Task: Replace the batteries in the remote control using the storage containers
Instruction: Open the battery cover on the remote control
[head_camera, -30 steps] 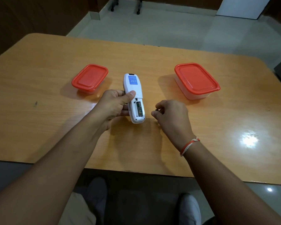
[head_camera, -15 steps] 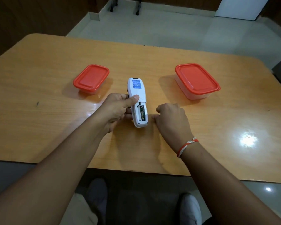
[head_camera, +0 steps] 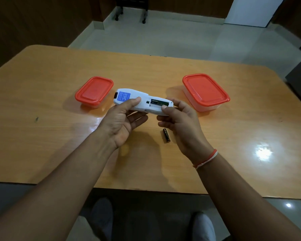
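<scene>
Head view: remote (head_camera: 137, 101) held sideways above the table (head_camera: 42, 136), back side up, battery bay open at its right end, one battery (head_camera: 159, 102) still seated in the bay. Left hand (head_camera: 123, 119) clamped on the remote's middle, thumb on top just right of the blue label (head_camera: 123, 97), fingers curled underneath. Right hand (head_camera: 179, 119) grips the remote's right end, thumb tip resting at the edge of the open bay, touching or just over the seated battery's right end; can't tell which. Both hands closed on the remote, close together, not touching each other. Loose battery (head_camera: 166, 135) lying flat on the table below the remote, just left of the right wrist, roughly pointing away from the person. Small red-lidded container (head_camera: 94, 90) on the table just beyond the remote's left end, lid on. Larger red-lidded container (head_camera: 205, 91) to the right of the remote, near the right hand, apart from it, lid on. Red-and-white thread band (head_camera: 206, 160) on the right wrist. Battery cover not visible in this view. Knees and light shoes at the bottom edge under the table; tiled floor beyond.
</scene>
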